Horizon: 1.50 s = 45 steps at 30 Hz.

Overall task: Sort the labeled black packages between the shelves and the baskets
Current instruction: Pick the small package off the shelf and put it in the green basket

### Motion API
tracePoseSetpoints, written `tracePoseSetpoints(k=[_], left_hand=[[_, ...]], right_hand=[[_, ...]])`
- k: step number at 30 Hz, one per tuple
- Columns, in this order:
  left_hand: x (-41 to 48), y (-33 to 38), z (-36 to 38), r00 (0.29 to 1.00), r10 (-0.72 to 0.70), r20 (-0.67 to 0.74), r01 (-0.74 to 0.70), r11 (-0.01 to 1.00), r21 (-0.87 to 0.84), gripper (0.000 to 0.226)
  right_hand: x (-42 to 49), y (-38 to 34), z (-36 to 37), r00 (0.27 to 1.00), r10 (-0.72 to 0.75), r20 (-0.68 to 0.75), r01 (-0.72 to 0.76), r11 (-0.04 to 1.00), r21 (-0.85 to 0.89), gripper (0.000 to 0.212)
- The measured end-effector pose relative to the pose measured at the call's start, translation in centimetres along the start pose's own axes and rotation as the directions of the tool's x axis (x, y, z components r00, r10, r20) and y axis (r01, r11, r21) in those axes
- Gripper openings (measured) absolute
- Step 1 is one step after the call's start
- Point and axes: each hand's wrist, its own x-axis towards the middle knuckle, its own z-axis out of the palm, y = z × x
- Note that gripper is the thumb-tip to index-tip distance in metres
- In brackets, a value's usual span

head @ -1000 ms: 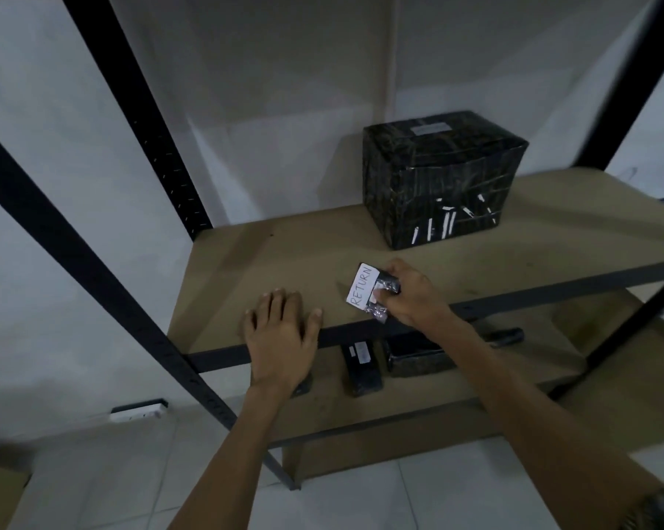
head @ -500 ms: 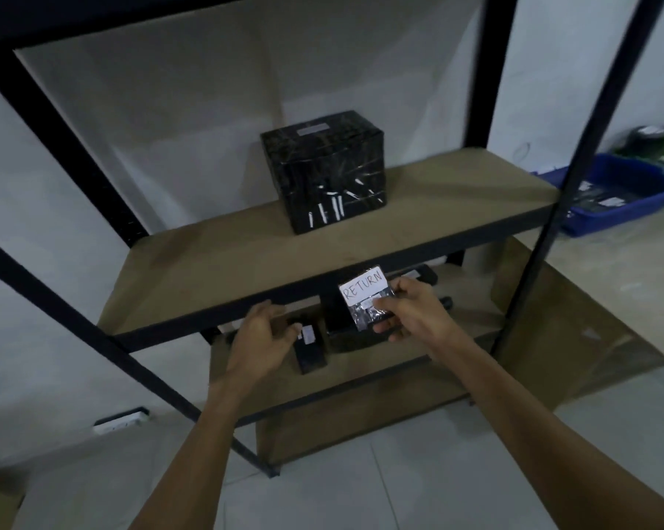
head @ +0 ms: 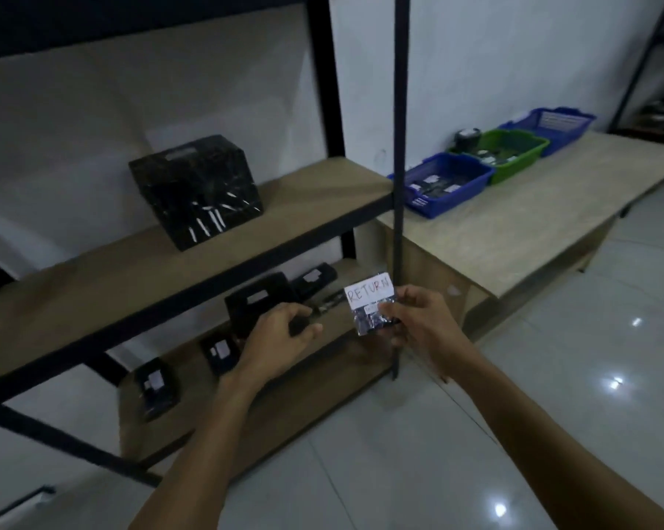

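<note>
My right hand [head: 422,319] pinches a small black package [head: 372,324] whose white label reads "RETURN", holding it in front of the lower shelf [head: 345,353] beside the black upright post. My left hand [head: 276,338] hovers just left of it with fingers loosely curled and nothing in it. Several labeled black packages lie on the lower shelf, among them one [head: 259,304] behind my left hand and one [head: 156,388] at the left. A large black wrapped box [head: 196,197] stands on the middle shelf [head: 93,277]. Three baskets sit on the table at right: blue [head: 470,193], green [head: 529,154], blue [head: 567,128].
The black shelf post [head: 399,147] rises between the shelves and the low wooden table [head: 533,231]. The near blue and green baskets hold several packages. Glossy white floor tiles [head: 475,434] spread to the right. Another dark rack [head: 659,89] stands at the far right.
The view has swung right and down, bringing the table and baskets into sight. My right hand has carried the RETURN package off the middle shelf and down to the right. My left hand left the shelf edge and curled.
</note>
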Motion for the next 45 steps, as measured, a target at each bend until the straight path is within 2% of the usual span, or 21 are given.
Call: tracePoseSetpoints(k=[2,6,10,16,21,30,34,37,45], left_hand=[[-0.3,2.2,1.9,0.998,0.013,0.054,-0.012,1.000,-0.018,0.039],[0.1,6.5,5.7,0.979,0.046,0.200,-0.045,0.999,-0.008,0.039],[2.1,10.2,9.5,0.962,0.049,0.269,-0.046,0.999,-0.016,0.042],[7.0,18.1,16.0,0.950,0.024,0.312,-0.028,1.000,0.010,0.048],[11.3,24.7,21.5,0.897,-0.058,0.438,0.011,0.994,0.109,0.058],[21.6,30.5,29.4,0.936,-0.055,0.348,0.078,0.996,-0.053,0.049],[28.4,31.4,33.3,0.956,-0.052,0.290,0.083,0.992,-0.094,0.043],[33.9,32.5,35.4,0.957,-0.051,0.286,0.086,0.990,-0.112,0.038],[47.9,35.4,39.2,0.969,-0.081,0.233,0.121,0.979,-0.165,0.032]], right_hand=[[-1.5,0.1,-2.3,0.999,0.002,-0.046,-0.002,1.000,0.010,0.002],[-2.9,0.0,-7.6,0.993,-0.002,-0.119,0.005,1.000,0.028,0.003],[-2.3,-0.2,-13.9,0.986,-0.002,-0.168,0.008,0.999,0.036,0.012],[1.1,-0.3,-24.9,0.988,0.003,-0.155,-0.001,1.000,0.016,0.010],[4.1,-0.9,-33.7,0.989,0.050,-0.140,-0.050,0.999,0.003,0.008],[15.0,-2.0,-44.9,0.983,0.097,-0.155,-0.095,0.995,0.020,0.010],[21.9,-1.9,-48.9,0.981,0.097,-0.171,-0.093,0.995,0.032,0.005],[26.6,-2.6,-51.3,0.965,0.143,-0.221,-0.145,0.989,0.005,0.008],[39.5,-5.4,-57.6,0.955,0.150,-0.257,-0.156,0.988,-0.002,0.011]])
